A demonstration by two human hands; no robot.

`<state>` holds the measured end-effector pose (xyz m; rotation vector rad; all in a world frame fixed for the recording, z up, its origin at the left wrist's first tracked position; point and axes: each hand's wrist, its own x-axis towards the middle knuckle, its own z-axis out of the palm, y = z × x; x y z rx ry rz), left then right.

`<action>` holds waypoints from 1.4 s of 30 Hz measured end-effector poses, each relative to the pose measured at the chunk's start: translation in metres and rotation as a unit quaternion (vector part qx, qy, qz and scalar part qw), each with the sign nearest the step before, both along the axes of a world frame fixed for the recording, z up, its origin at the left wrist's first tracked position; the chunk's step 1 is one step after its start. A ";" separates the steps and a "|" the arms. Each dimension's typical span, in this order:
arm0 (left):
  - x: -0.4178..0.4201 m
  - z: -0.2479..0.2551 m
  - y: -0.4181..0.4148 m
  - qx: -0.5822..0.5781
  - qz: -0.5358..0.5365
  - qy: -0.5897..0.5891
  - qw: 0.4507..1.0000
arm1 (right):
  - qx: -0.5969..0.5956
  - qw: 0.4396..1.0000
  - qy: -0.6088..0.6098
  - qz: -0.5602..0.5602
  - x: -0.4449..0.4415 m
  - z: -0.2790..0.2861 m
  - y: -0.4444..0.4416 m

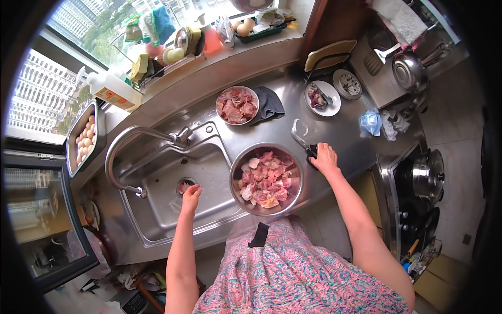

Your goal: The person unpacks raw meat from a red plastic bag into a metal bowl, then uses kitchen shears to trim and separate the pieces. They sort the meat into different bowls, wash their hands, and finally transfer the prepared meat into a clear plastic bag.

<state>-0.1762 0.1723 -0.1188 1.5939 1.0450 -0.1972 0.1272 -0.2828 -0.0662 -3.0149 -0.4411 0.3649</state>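
My right hand [326, 157] grips the black handles of kitchen scissors [301, 140] on the steel counter. Their blades point away to the upper left. Left of them stands a large steel bowl [238, 198] holding cut raw meat [266, 178]. My left hand [191, 199] hovers over the steel sink [160, 214], near the drain, its fingers bent. Whether it holds a small scrap is not clear. A pinkish bit [183, 187] shows at the drain. Behind the large bowl, a smaller bowl of raw meat [237, 105] sits beside a dark cloth [270, 103].
A curved faucet [117, 143] arches over the sink's left side. Toward the back right are a white plate with dark meat scraps [332, 92], a small dish [347, 83] and a blue plastic packet [370, 122]. A tray of eggs [102, 129] rests on the left sill. A pot [427, 176] stands at right.
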 end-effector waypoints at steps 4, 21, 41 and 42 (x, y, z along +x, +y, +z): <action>-0.020 0.000 0.005 -0.007 0.017 -0.025 1.000 | -0.002 1.000 -0.006 -0.014 -0.004 0.011 -0.001; -0.017 0.150 0.013 -0.067 -0.046 -0.142 0.986 | 0.131 0.896 -0.145 0.400 -0.124 0.188 0.192; -0.058 0.096 0.029 -0.007 0.127 -0.181 0.975 | 0.105 0.853 -0.086 0.504 -0.183 0.162 0.282; -0.058 0.093 0.030 0.003 0.120 -0.191 0.974 | 0.115 0.858 -0.086 0.493 -0.179 0.166 0.273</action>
